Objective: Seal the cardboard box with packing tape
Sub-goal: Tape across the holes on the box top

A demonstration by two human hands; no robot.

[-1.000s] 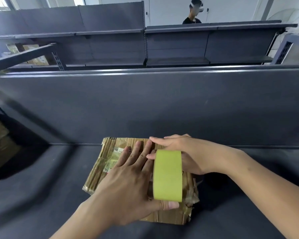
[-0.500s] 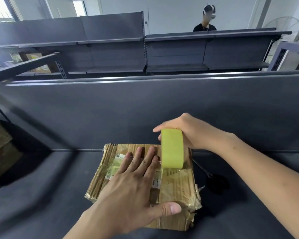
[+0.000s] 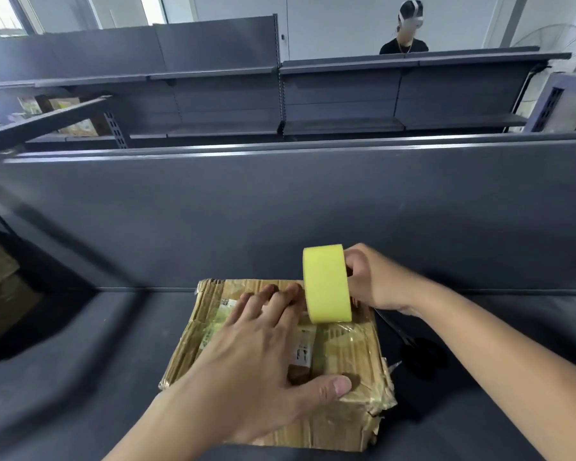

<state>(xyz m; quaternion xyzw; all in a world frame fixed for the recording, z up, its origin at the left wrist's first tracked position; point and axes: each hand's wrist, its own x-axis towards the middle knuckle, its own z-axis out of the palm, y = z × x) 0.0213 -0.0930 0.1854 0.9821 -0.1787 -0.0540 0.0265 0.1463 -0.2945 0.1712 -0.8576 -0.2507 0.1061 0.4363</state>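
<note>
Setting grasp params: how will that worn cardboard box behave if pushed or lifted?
The cardboard box probably flexes rather than staying stiff: its edges look crumpled and its near right corner is torn. It likely slides easily on the smooth dark shelf, perhaps why the left hand presses flat on it. Glossy tape on top may be slippery.

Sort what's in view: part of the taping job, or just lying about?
Job: cardboard box, under the flat left hand; yellow tape roll, gripped by the right hand.
Lying about: dark scissors-like object right of the box; grey shelving; cartons on the left shelf; fan; person behind.
</note>
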